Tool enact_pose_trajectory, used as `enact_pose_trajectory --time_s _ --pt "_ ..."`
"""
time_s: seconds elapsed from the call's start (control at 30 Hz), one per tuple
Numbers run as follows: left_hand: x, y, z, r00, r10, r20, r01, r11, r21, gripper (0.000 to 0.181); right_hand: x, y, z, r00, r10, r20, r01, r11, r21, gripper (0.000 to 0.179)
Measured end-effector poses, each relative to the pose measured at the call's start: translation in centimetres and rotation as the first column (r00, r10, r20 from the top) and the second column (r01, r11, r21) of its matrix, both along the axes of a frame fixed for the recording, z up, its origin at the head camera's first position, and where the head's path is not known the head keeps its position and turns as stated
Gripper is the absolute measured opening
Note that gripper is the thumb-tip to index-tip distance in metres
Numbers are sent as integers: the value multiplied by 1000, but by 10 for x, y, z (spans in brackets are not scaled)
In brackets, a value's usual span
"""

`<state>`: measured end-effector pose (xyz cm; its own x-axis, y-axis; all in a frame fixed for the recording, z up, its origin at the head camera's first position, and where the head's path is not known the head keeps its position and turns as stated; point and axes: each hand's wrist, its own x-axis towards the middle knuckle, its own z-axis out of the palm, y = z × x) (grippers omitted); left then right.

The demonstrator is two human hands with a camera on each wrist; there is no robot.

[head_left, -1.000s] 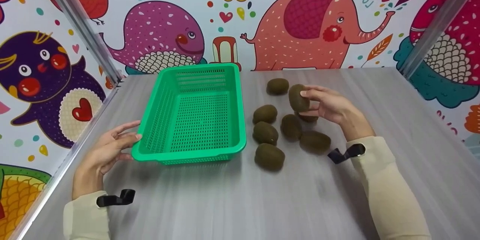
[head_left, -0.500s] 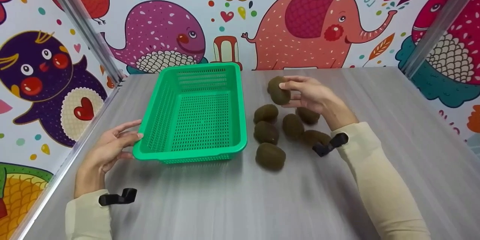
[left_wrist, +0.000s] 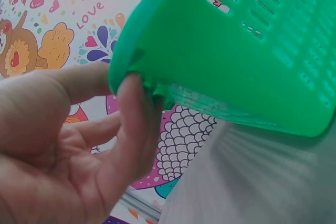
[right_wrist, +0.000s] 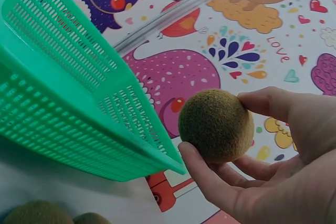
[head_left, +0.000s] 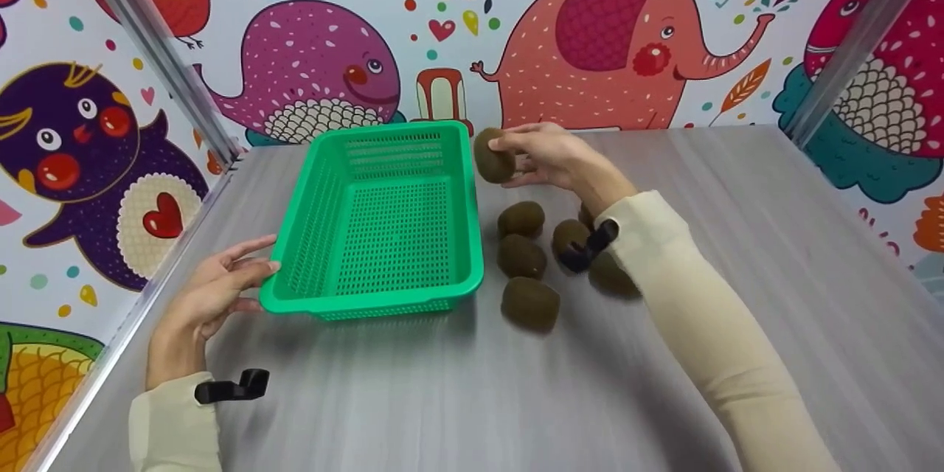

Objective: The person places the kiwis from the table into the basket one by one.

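A green plastic basket (head_left: 376,302) with slotted walls stands left of centre, nothing inside it in the head view. My left hand (head_left: 203,299) pinches its near left corner, thumb over the rim and fingers below, as the left wrist view also shows. My right hand (head_left: 553,155) holds a brown fuzzy kiwi (head_left: 493,156) between thumb and fingers, at the basket's far right rim. In the right wrist view this kiwi (right_wrist: 215,124) appears beside the basket wall (right_wrist: 68,140), outside it.
Several other kiwis lie on the grey table right of the basket, among them a near kiwi (head_left: 531,304) and a middle kiwi (head_left: 521,257). My right forearm partly covers some. A cartoon-printed wall (head_left: 442,37) closes off the back.
My right hand has carried the kiwi leftward and slightly away, from above the other kiwis to the basket's right rim. The left hand and basket have stayed in place.
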<state>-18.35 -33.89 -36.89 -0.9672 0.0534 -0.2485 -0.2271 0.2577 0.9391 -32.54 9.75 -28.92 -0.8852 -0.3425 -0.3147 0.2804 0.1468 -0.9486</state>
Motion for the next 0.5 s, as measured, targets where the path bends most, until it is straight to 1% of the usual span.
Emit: enact_pose_trajectory --time_s 0.17,0.33,0.4,0.5 --pt "1 1 1 1000 2 -10 -2 1000 -11 68 -8 -22 -1 1000 12 23 -11 1000 -17 43" --pt "-1 1 -1 1000 -2 -19 2 1000 -24 69 -14 -40 -3 999 41 33 -42 999 3 44" --pt "-1 1 -1 1000 1 -18 -1 1000 -23 68 -15 -47 -3 998 47 40 -47 999 7 46" --pt "-1 1 -2 1000 5 -15 -5 1000 -11 68 -18 -55 -4 997 51 58 -51 999 -10 51"
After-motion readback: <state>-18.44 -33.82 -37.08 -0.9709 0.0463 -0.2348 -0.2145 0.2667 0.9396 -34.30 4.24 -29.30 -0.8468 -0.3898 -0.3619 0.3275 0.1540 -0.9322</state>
